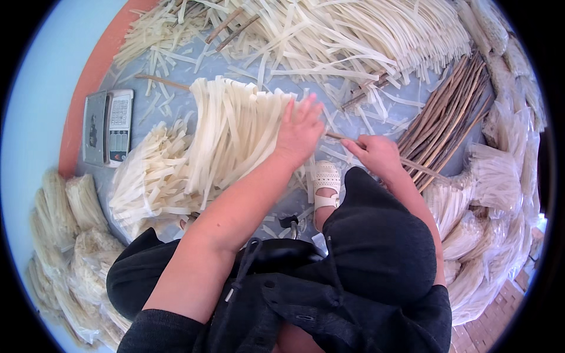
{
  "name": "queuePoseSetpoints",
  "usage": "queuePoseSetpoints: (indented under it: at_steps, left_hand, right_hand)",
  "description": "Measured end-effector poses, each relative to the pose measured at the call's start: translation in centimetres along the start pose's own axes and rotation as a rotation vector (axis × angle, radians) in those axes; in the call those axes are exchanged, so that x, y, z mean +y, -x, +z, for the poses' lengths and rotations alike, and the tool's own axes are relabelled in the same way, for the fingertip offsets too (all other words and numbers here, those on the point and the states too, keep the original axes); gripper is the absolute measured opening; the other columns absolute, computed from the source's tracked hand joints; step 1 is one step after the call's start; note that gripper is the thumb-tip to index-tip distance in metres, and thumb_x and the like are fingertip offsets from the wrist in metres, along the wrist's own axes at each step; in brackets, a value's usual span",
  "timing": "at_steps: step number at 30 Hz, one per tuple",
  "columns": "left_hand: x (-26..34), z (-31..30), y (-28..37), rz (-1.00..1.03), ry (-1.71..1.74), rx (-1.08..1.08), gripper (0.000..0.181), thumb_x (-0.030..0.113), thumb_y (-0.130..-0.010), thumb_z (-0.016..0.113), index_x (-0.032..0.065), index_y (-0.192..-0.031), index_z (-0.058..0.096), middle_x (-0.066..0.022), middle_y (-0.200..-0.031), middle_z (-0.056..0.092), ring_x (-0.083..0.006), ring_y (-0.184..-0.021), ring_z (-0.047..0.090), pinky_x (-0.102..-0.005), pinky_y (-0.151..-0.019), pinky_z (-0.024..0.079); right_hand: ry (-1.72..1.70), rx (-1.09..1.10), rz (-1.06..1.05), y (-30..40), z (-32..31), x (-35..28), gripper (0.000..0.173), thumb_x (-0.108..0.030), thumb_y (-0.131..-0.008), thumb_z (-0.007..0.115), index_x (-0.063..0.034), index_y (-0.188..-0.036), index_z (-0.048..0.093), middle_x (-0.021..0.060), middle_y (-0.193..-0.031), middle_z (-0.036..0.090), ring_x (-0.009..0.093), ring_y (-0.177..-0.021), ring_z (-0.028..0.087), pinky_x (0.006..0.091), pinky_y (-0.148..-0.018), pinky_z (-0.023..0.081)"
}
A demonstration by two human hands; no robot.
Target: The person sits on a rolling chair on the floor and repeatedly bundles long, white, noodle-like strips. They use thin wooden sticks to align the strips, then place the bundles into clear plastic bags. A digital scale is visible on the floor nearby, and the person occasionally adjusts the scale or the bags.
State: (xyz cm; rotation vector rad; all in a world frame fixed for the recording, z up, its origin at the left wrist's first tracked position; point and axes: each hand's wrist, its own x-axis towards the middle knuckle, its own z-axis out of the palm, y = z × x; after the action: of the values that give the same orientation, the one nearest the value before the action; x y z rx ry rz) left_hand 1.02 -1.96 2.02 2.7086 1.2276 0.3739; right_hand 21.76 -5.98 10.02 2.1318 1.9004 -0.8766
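A long thin wooden stick (162, 81) runs across in front of me, with a row of pale, flat dried noodle-like strips (238, 128) draped over it. My right hand (375, 152) is closed around the stick near its right end, which extends past my wrist. At the right end of the hanging row, my left hand (304, 125) rests against the strips with its fingers spread. Below the row on the left, a clear plastic bag (150, 176) is full of shorter, broken-looking strips. My left palm is turned away, so its contact with the strips is partly hidden.
A digital scale (108, 128) stands at the left. A large heap of strips (353, 31) lies ahead, and a bundle of bare sticks (446, 119) at the right. Bagged strips are piled at left (75, 247) and right (481, 247). Scraps litter the grey sheet (287, 81).
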Motion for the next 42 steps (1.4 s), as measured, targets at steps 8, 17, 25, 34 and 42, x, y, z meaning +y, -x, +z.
queuePoseSetpoints:
  at_steps: [8, 17, 25, 34, 42]
  left_hand:
    - [-1.4, 1.0, -1.9, -0.056, 0.084, 0.087, 0.012, 0.013, -0.080, 0.062, 0.0100, -0.087, 0.071, -0.0088, -0.133, 0.053, -0.0296, -0.140, 0.030, -0.0460, -0.116, 0.021]
    - [-2.5, 0.8, -2.6, -0.111, 0.023, -0.173, 0.022, 0.008, -0.080, 0.058, 0.0103, -0.098, 0.070, -0.0111, -0.123, 0.056, -0.0300, -0.140, 0.030, -0.0457, -0.118, 0.018]
    - [-2.3, 0.8, -1.5, -0.062, 0.051, -0.054, 0.025, 0.015, -0.083, 0.061, 0.0162, -0.107, 0.069, -0.0067, -0.109, 0.059, -0.0276, -0.136, 0.035, -0.0480, -0.117, 0.019]
    - [-5.4, 1.4, -1.5, -0.157, -0.011, -0.084, 0.032, 0.011, -0.083, 0.058, 0.0182, -0.113, 0.065, -0.0067, -0.108, 0.059, -0.0284, -0.132, 0.039, -0.0477, -0.116, 0.020]
    - [-5.6, 3.5, -1.5, -0.204, -0.058, -0.107, 0.036, 0.013, -0.080, 0.064, 0.0193, -0.115, 0.063, -0.0072, -0.107, 0.058, -0.0292, -0.131, 0.040, -0.0487, -0.116, 0.021]
  right_hand:
    - [0.323, 0.526, -0.204, 0.5, 1.2, 5.1, 0.052, -0.055, -0.081, 0.066, -0.0078, -0.063, 0.054, 0.0067, -0.059, 0.058, 0.027, -0.056, 0.061, 0.0385, -0.051, 0.046]
    - [0.493, 0.671, -0.244, 3.2, -0.7, 16.9, 0.046, -0.052, -0.076, 0.070, -0.0115, -0.064, 0.051, 0.0036, -0.057, 0.049, 0.023, -0.054, 0.055, 0.0368, -0.049, 0.043]
    - [0.072, 0.340, -0.328, -2.0, 3.5, -1.7, 0.033, -0.040, -0.085, 0.065, -0.0070, -0.091, 0.062, 0.0129, -0.089, 0.065, 0.032, -0.086, 0.065, 0.0443, -0.070, 0.051]
    - [0.191, 0.613, -0.338, -0.1, 1.3, 11.3, 0.015, -0.028, -0.079, 0.069, -0.0190, -0.091, 0.066, 0.0055, -0.078, 0.065, 0.028, -0.074, 0.066, 0.0421, -0.064, 0.052]
    - [0.370, 0.441, 0.030, -0.1, -0.1, 12.3, 0.018, -0.007, -0.074, 0.062, -0.0120, -0.091, 0.067, 0.0117, -0.088, 0.067, 0.031, -0.084, 0.065, 0.0426, -0.071, 0.052]
